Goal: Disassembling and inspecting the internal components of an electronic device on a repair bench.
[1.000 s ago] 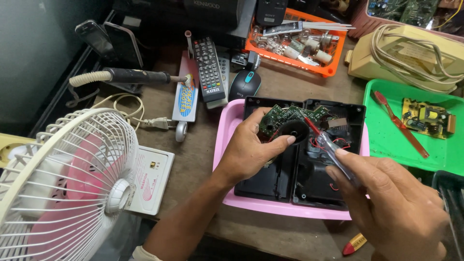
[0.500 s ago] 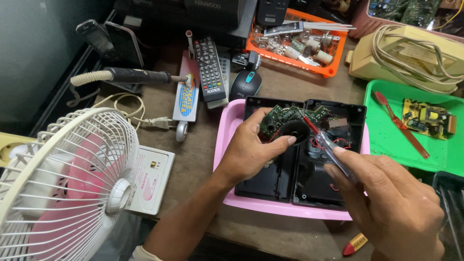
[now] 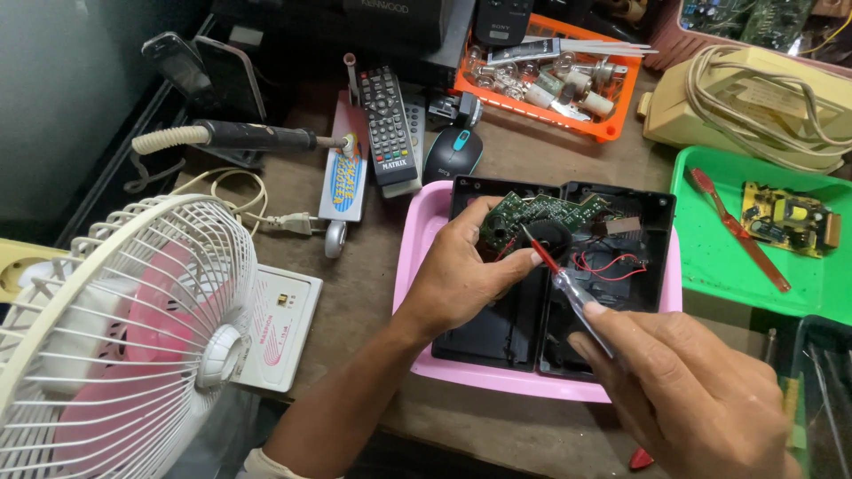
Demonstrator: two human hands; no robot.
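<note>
A: Anything different from a second ago?

B: Very little. The left hand (image 3: 461, 270) stays curled over the open black case (image 3: 559, 284), thumb and fingers pinching the edge of the green circuit board (image 3: 541, 213). The right hand (image 3: 701, 390) keeps its pinch on the clear-handled screwdriver (image 3: 568, 288), and the red tip has drifted slightly left, now touching or just over the board beside the dark round part; I can't tell which. So the work looks steady, with the probing on that board continuing and nothing yet lifted out.

A: Where does the case sit?

B: In the pink tray (image 3: 417, 239), near the front edge of the workbench (image 3: 373, 266), roughly at its middle.

A: And the bench, from the left?

B: At the front left corner stands a white and pink table fan (image 3: 115, 337), with a white box (image 3: 280, 328) behind its grille. Behind that lies a soldering iron (image 3: 240, 136), then a remote control (image 3: 388, 129) and a black mouse (image 3: 453, 151). Toward the back edge sits an orange tray (image 3: 612, 133) of bulbs and small parts. At the right edge a green tray (image 3: 710, 257) holds a red tool (image 3: 737, 229) and a small yellow board (image 3: 785, 217), with a cream telephone (image 3: 754, 98) behind it.

A: The room?

B: Cluttered and dim at the back; dark equipment lines the rear.
</note>
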